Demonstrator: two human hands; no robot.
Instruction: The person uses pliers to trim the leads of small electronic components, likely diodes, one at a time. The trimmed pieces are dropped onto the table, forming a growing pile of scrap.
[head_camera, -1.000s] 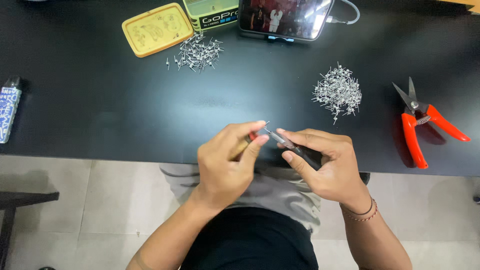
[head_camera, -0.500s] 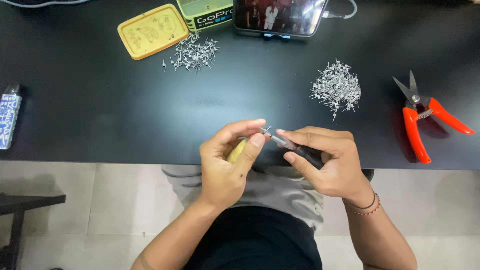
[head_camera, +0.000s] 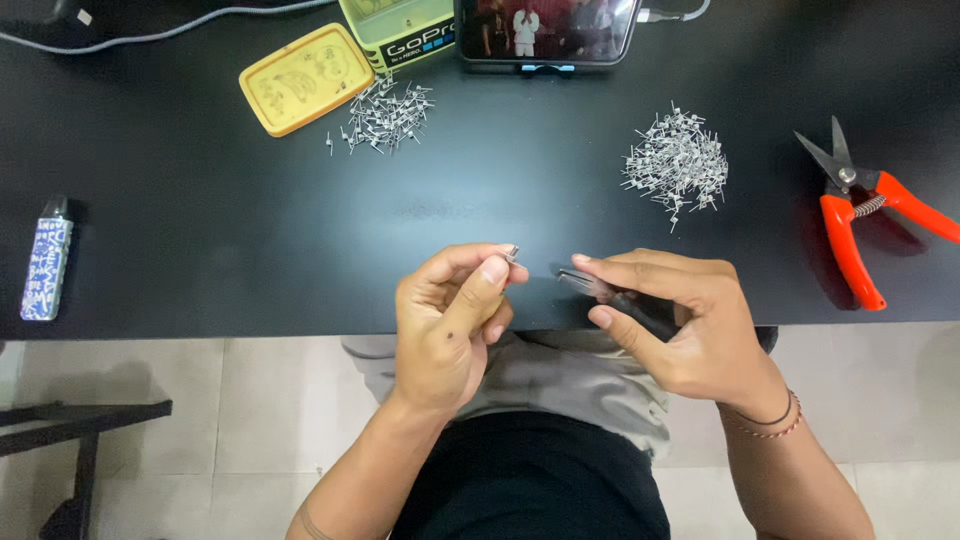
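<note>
Fingertips of the left hand (head_camera: 452, 322) pinch a tiny metal coil (head_camera: 512, 252) between thumb and forefinger, holding it up just above the near edge of the black table (head_camera: 200, 230). Close beside it, but apart from it, the right hand (head_camera: 675, 325) grips a slim dark tool (head_camera: 610, 293), pliers or tweezers by the look of it; its fingers are pressed around the handle and its metal tip points left toward the coil. Both hands hover over the table's front edge, with the person's lap and a pale tiled floor below them.

Farther back on the right lies a loose heap of small wire coils (head_camera: 677, 164), and beyond it to the right a pair of orange-handled snips (head_camera: 862, 215) rests with its blades pointing away. At the left edge a small blue patterned device (head_camera: 45, 265) lies flat. Toward the far side sits a smaller scatter of coils (head_camera: 385, 112), just beside a yellow tin lid (head_camera: 293, 78) and a yellow-green box (head_camera: 400, 30). A phone (head_camera: 545, 30) stands propped at the back, its screen lit, with a grey cable (head_camera: 150, 35) trailing off to the left.
</note>
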